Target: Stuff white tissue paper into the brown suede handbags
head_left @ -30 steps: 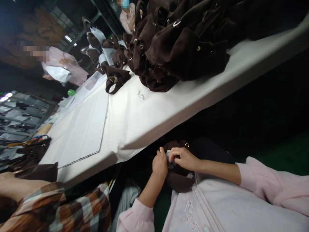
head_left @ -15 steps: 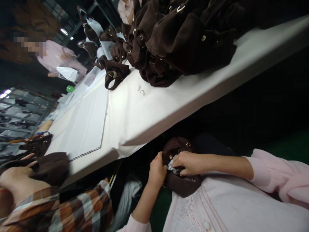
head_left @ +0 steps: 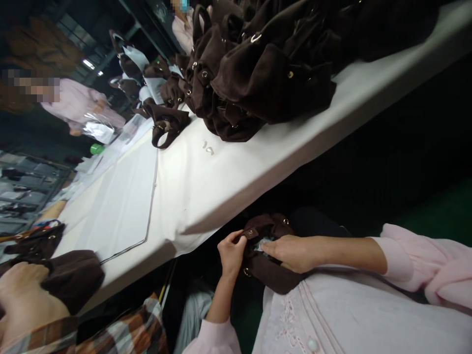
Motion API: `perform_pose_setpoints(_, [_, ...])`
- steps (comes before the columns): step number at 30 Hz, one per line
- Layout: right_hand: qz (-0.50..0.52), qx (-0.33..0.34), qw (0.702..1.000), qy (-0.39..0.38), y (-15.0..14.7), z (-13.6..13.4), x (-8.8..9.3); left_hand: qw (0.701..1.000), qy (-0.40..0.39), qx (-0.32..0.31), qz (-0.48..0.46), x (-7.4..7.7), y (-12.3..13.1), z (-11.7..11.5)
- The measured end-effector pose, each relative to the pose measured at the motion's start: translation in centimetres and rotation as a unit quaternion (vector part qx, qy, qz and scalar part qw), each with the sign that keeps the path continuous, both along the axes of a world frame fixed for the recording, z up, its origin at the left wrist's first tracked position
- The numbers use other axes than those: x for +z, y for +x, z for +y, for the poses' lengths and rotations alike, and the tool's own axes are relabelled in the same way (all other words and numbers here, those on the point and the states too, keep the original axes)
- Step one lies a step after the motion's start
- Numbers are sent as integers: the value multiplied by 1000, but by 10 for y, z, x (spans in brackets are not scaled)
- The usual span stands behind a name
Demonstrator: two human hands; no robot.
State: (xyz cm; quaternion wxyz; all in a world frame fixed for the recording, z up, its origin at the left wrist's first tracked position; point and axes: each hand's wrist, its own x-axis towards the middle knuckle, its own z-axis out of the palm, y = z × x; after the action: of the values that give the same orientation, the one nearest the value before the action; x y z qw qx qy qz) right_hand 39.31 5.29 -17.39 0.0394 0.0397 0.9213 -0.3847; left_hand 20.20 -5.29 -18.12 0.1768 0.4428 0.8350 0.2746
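Brown cloth is pinched at the bag's rim by the left hand (head_left: 230,253), its thumb and forefinger closed around a tab with a round metal snap (head_left: 250,233). Pale crumpled stuffing (head_left: 263,244), whether paper or plastic cannot be told, is touched in the mouth by the right hand (head_left: 293,251); its fingers are reached into the opening, and how tightly they are closed cannot be seen. Between both hands the brown bag (head_left: 275,273) is held low against the pink top (head_left: 328,314), its mouth turned upward. For good work, the rim is best kept taut by the pinch, so that the opening is not folded over the knuckles; the stuffing is likely best handled gently, since soft cloth may be pulled askew by a hard tug. Care is also called for near the metal ring (head_left: 247,271), where a finger could be caught. Farther out, the white table (head_left: 221,187) is heaped with brown bags (head_left: 273,83), and at far left another bag (head_left: 78,275) is touched by a co-worker's hand (head_left: 27,285).
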Motion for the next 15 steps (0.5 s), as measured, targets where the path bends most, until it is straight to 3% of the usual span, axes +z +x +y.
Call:
perform_pose_setpoints(2, [7,-19,999,31,-2,-4,-12,999,11,25,-39,-4,0,3])
perform_pose_setpoints(4, [4,-89,994,60,-10,-9,-26,997,14,18,-67,-3,6,3])
perform_pose_setpoints(8, [-30,-170,983,66,-36,-10,-49,998,21,-18,-55,9,23,-5])
perform_pose_setpoints(11, [-38,-182,982,38,-61,-3,-60,996,1,-70,53,11,37,-10])
perform_pose_setpoints(15, [-58,-231,971,-8,-83,2,-72,976,-45,-78,198,-2,53,-5])
